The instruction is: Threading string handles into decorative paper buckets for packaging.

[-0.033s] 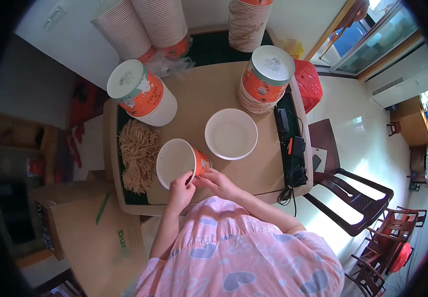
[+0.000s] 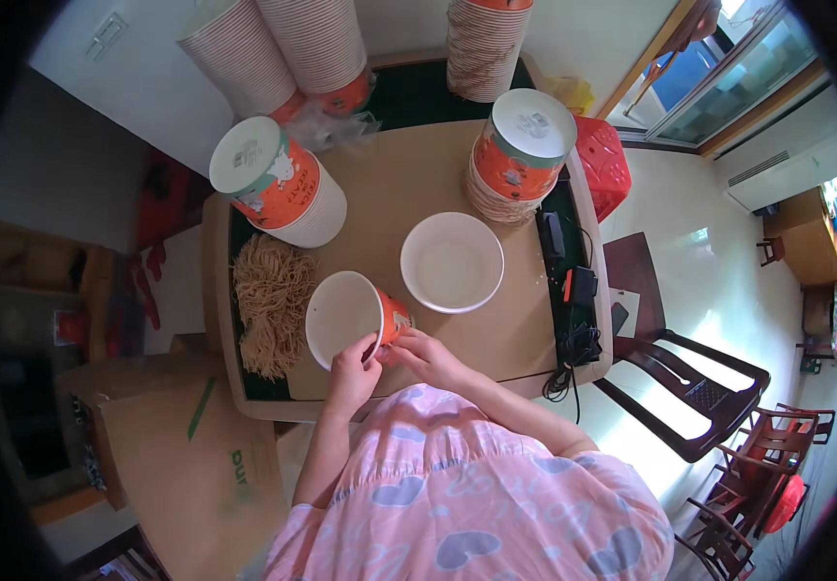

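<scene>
With the left hand (image 2: 351, 382) I'm pinching the rim of a tilted white-and-orange paper tub (image 2: 344, 315) over the brown-topped desk (image 2: 508, 351); the right hand (image 2: 428, 356) is touching its side, grip unclear from here. Beyond, a round white paper bowl (image 2: 451, 263) is standing.

Left hand (image 2: 349, 380) and right hand (image 2: 430, 357) close together, fingers (image 2: 411, 345) curled (tips nearly meeting), bare forearms (image 2: 520, 412) angled inward

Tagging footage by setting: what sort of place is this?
Probably a room in a home doubling as a workspace: stacked paper tubs on a table, dark chairs standing around on a glossy floor.
</scene>
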Available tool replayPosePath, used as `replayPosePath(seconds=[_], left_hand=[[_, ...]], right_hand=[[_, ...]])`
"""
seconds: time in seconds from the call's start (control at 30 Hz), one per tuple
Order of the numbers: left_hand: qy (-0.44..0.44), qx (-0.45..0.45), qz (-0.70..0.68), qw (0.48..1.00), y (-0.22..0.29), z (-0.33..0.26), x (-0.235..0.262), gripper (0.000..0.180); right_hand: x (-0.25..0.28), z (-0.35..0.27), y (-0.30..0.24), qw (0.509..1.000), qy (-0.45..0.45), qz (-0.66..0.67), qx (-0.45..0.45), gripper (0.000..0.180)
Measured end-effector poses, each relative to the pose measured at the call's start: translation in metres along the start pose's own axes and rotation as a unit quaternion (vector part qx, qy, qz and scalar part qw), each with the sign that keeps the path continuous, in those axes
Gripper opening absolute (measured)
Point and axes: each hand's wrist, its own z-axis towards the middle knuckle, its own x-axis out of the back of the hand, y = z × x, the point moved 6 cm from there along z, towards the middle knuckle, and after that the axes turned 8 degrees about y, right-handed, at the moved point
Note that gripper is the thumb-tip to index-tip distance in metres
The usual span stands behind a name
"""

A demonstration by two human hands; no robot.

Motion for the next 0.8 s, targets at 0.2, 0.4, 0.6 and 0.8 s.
replayPosePath(seconds=[0.2, 0.4, 0.6, 0.8], left_hand=[[-0.031, 0.021, -0.03, 0.999, 0.004, -0.003, 0.0, 0.04], [-0.052, 0.029, -0.044, 0.997, -0.005, -0.005, -0.004, 0.043], [-0.062, 0.039, -0.049, 0.996, -0.003, -0.002, -0.005, 0.042], [-0.062, 0.006, -0.09, 0.994, -0.002, 0.008, -0.017, 0.034]], right_hand=[[-0.003, 0.003, -0.004, 0.998, -0.041, 0.033, -0.032, 0.022], [-0.007, 0.005, 0.007, 0.999, -0.027, 0.026, -0.015, 0.021], [-0.004, 0.011, 0.004, 0.999, -0.03, 0.012, -0.003, 0.02], [0.0, 0.015, 0.019, 0.999, -0.025, -0.02, -0.034, 0.019]])
